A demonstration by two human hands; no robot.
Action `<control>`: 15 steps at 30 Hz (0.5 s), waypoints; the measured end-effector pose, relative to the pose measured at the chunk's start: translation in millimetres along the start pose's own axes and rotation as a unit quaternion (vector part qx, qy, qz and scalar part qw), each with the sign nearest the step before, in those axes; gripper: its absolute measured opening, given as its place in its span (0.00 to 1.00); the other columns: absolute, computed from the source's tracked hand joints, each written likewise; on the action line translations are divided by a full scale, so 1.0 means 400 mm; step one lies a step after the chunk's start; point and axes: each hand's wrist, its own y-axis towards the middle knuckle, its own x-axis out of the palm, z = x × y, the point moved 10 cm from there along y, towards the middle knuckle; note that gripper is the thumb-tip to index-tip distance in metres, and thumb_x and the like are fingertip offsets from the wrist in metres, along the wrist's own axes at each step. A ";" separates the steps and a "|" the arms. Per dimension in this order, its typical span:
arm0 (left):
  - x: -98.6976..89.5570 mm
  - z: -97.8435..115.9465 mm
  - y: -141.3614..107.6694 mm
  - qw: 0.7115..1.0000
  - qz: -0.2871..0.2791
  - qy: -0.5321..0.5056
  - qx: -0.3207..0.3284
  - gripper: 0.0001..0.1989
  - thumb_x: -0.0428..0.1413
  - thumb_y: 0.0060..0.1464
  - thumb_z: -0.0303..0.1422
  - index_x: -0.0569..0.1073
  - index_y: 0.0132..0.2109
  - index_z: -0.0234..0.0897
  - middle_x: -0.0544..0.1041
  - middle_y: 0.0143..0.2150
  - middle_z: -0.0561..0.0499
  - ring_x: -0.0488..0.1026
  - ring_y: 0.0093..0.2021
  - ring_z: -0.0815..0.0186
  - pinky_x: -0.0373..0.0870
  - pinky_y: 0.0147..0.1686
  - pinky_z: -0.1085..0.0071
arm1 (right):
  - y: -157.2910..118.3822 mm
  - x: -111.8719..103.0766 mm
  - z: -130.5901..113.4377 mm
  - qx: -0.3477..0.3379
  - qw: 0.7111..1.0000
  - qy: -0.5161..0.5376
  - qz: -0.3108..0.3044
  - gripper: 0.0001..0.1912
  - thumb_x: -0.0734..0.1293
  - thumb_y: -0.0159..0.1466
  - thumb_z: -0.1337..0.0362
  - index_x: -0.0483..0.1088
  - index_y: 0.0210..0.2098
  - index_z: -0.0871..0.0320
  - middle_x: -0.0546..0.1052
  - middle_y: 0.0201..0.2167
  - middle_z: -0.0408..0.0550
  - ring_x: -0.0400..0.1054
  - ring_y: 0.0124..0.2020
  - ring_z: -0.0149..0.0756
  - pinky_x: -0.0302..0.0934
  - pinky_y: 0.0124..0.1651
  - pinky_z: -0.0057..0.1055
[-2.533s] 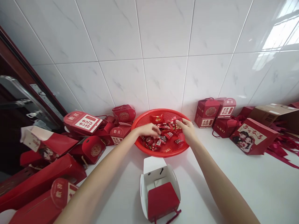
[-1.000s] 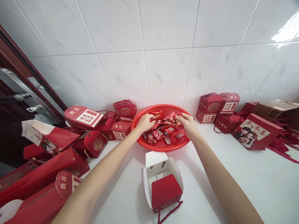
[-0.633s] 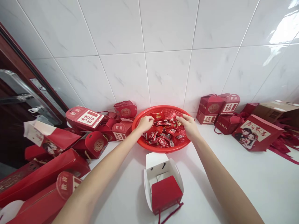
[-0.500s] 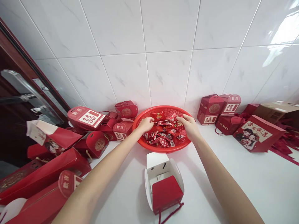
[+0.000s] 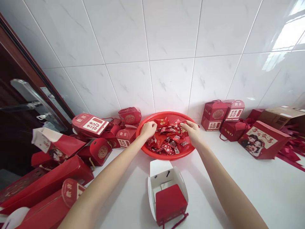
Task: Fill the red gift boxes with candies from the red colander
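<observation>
Item: red perforated basket [image 5: 171, 157], one, on the white surface [image 5: 133, 197] against the tiled wall [image 5: 171, 79]. Contents: wrapped red packets [image 5: 168, 148], loosely heaped, some dotted.

Item: left hand [image 5: 148, 129], over the basket's left side, fingers curled inward; fingertips hidden, so I cannot tell whether the grip is closed on anything.

Item: right hand [image 5: 193, 133], at the basket's right rim, thumb and fingers pinched on a small red packet [image 5: 183, 122].

Item: open carton [image 5: 171, 202], red outside, white within, lid flap up, cord at its front, standing just before the basket.

Also: red cartons [image 5: 92, 124] piled at left; stacked cartons [image 5: 213, 113] at right.
</observation>
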 end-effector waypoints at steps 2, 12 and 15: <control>0.003 -0.015 0.008 1.000 -0.001 0.014 -0.016 0.15 0.47 0.62 0.28 0.79 0.45 0.38 0.83 0.48 0.45 0.78 0.50 0.57 0.71 0.47 0.66 | 0.001 0.000 0.006 0.005 1.000 0.004 -0.002 0.17 0.74 0.52 0.51 0.68 0.21 0.55 0.70 0.21 0.40 0.61 0.27 0.34 0.56 0.33 0.31; 0.055 0.014 0.038 0.978 -0.159 0.133 0.027 0.15 0.58 0.64 0.38 0.73 0.55 0.37 0.75 0.55 0.44 0.75 0.52 0.58 0.76 0.50 0.57 | 0.006 0.003 0.020 0.055 0.982 0.181 -0.015 0.17 0.79 0.45 0.51 0.74 0.25 0.55 0.77 0.25 0.43 0.68 0.26 0.37 0.62 0.30 0.32; 0.078 0.026 0.041 0.976 -0.166 0.140 0.031 0.17 0.58 0.65 0.38 0.72 0.57 0.38 0.74 0.57 0.44 0.75 0.52 0.58 0.76 0.50 0.57 | 0.000 0.007 0.011 0.073 0.972 0.220 -0.017 0.17 0.80 0.44 0.53 0.75 0.25 0.55 0.77 0.24 0.42 0.67 0.26 0.35 0.62 0.30 0.31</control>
